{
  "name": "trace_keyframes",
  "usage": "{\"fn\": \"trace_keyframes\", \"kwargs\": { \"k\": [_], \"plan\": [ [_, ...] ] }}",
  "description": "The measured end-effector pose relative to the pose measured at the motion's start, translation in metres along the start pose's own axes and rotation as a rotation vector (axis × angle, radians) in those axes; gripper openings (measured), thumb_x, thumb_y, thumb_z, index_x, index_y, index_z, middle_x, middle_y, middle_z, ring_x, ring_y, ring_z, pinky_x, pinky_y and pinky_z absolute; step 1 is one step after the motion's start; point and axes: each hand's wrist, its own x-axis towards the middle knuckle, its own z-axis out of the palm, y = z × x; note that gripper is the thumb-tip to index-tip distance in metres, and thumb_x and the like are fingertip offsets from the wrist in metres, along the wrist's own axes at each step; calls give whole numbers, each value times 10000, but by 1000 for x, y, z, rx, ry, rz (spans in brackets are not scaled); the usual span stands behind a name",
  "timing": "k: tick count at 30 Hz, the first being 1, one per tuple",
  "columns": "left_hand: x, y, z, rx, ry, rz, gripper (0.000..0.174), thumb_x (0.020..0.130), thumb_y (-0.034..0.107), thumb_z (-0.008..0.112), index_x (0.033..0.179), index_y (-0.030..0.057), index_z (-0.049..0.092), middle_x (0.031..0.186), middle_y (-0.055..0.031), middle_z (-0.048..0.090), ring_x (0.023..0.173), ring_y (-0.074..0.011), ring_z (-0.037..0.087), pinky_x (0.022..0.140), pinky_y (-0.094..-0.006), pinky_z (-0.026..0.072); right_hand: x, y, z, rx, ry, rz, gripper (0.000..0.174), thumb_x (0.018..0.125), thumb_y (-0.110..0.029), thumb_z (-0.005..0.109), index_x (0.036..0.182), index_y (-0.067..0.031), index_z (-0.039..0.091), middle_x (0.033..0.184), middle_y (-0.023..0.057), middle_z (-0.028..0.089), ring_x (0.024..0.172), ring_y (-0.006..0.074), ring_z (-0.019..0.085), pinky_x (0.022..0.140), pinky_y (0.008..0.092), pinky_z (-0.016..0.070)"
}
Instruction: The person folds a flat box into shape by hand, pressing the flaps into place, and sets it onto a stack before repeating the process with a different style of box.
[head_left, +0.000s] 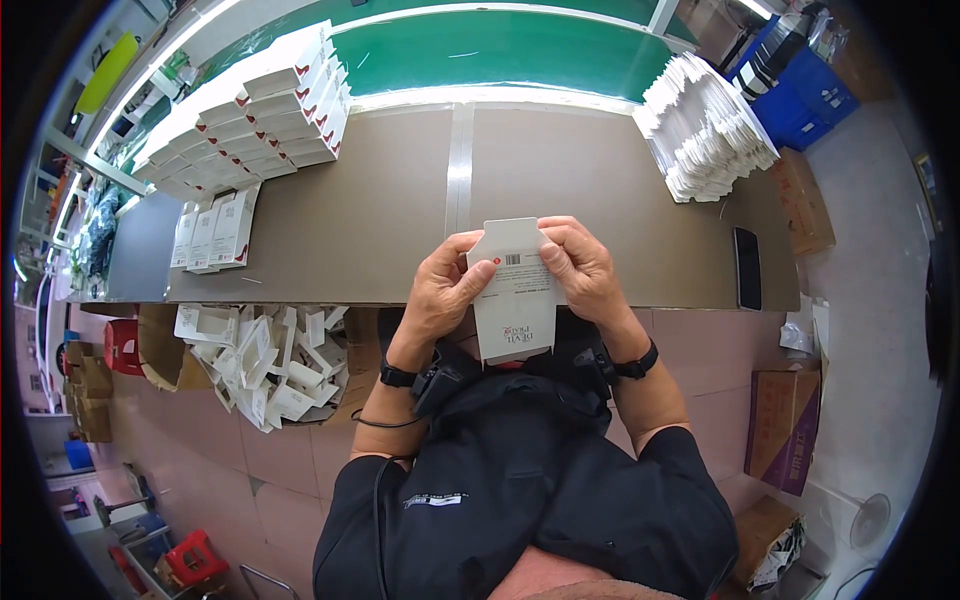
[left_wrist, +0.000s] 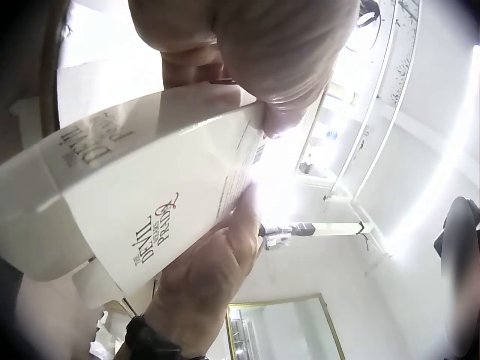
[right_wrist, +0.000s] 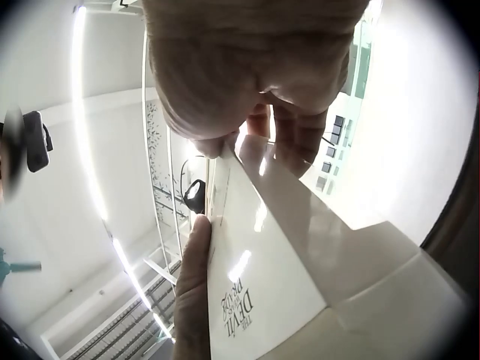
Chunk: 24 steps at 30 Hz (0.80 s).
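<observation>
A white printed carton box (head_left: 516, 300), lettered "The Devil Wears Prada", is held over the front edge of the table. My left hand (head_left: 440, 290) grips its left side, thumb on the printed face. On the opposite side my right hand (head_left: 588, 275) pinches it the same way, near the upper end. A plain flap sticks up at that end between the hands. Both wrist views show the carton (left_wrist: 187, 187) opened out into a hollow shape with panels at angles, and loose flaps at the end near the body. In the head view the fingers behind it are partly hidden.
Stacked finished boxes (head_left: 270, 120) stand at the back left, with several more boxes (head_left: 215, 230) before them. A pile of flat cartons (head_left: 705, 125) lies at the back right, above a phone (head_left: 746, 268). Under the table's left side, a big cardboard box holds loose white cartons (head_left: 270, 360).
</observation>
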Motion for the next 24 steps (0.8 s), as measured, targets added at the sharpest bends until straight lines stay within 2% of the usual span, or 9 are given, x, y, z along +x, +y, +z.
{"fn": "trace_keyframes", "kwargs": {
  "k": [2,6,9,13,15,19,24],
  "plan": [
    [0,-1,0,14,33,10,362,1011,179,669,1313,0,583,1195,-83,657,1043,-127,631,889,-280,537,0,-2,2,4,-4,-7,263,1042,-225,612,1160,1,677,1191,86,633,977,136,598,852,293,514],
    [1,-3,1,48,64,5,374,1016,184,662,1330,3,567,1162,-76,663,1038,-122,628,894,-276,532,2,-16,8,-62,64,12,293,1030,-220,627,1244,-24,661,1211,99,637,1011,176,624,858,318,537],
    [2,-1,3,71,79,9,386,1013,184,665,1339,7,554,1150,-74,661,1045,-123,624,901,-275,529,5,-17,7,-306,35,-212,329,1005,-220,657,1290,-57,656,1241,122,636,1066,235,645,875,344,551],
    [4,1,8,88,99,47,410,994,173,692,1340,13,541,1155,-77,647,1069,-128,615,912,-278,528,3,-13,5,-314,-9,-166,320,976,-212,689,1261,-69,673,1261,143,631,1110,277,646,899,353,549],
    [5,1,11,83,120,92,434,970,155,723,1336,19,536,1179,-82,632,1094,-133,606,923,-284,529,2,-10,4,-294,-17,-156,316,968,-210,699,1249,-69,679,1259,140,632,1109,274,646,903,355,548],
    [5,4,13,0,107,75,457,925,122,772,1314,30,551,1216,-83,608,1115,-143,597,941,-292,529,3,-8,3,-227,-32,-124,300,946,-203,726,1212,-68,696,1253,133,635,1109,267,645,912,359,545],
    [3,-2,8,38,82,66,439,904,106,791,1280,39,575,1230,-79,600,1124,-152,594,954,-299,526,2,-7,3,-164,-45,-96,276,928,-189,746,1173,-68,710,1247,126,637,1110,265,644,914,362,543]
  ]
}}
